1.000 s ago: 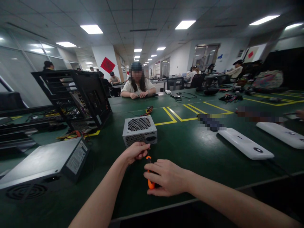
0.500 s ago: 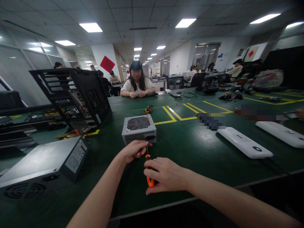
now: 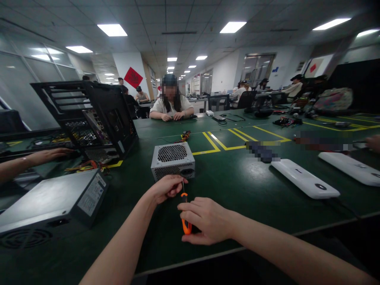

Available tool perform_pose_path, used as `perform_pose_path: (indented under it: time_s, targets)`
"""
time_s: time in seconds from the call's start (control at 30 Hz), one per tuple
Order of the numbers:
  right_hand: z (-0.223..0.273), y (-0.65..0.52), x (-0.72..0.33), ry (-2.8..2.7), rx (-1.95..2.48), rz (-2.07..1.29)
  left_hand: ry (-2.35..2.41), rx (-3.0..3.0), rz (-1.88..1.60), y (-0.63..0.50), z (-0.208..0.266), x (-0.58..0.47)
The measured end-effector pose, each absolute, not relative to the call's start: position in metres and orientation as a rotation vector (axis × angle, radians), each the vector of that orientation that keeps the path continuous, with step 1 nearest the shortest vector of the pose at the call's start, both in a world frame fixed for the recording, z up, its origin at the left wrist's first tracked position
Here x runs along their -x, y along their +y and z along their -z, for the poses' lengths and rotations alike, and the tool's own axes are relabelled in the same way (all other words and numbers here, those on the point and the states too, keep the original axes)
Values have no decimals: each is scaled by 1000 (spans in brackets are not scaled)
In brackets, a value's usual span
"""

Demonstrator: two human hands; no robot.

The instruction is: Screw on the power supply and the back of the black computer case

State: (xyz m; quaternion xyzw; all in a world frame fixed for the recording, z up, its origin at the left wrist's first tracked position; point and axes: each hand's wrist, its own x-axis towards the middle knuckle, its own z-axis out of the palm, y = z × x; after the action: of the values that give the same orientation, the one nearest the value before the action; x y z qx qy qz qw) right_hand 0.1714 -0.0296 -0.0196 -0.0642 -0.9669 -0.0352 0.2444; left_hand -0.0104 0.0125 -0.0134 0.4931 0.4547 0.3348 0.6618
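Note:
A silver power supply unit (image 3: 172,160) with a honeycomb vent sits on the green table in front of me. My right hand (image 3: 206,219) is wrapped round the orange and black handle of a screwdriver (image 3: 186,225), its shaft pointing away from me. Beside the shaft's tip, at the unit's near lower edge, my left hand (image 3: 168,188) is closed in a pinch. Whatever lies between those fingertips is too small to make out, and the very tip is hidden there.
A larger power supply (image 3: 59,198) lies at the left, before an open black computer case (image 3: 97,118). Another person's hand (image 3: 49,155) reaches in there. White power banks (image 3: 304,178) lie at the right. A person (image 3: 171,105) sits across the table (image 3: 237,182).
Another person's arm has come in from the left edge. My right hand has shifted slightly on the screwdriver handle; my left hand stays at the tip. The view has moved slightly.

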Motion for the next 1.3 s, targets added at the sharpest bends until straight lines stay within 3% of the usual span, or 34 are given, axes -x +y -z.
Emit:
perform_pose_path:
  time_s: [1.3]
  targets:
    - [21, -30, -171, -2587, 197, 197, 914, -880, -831, 17, 18, 13]
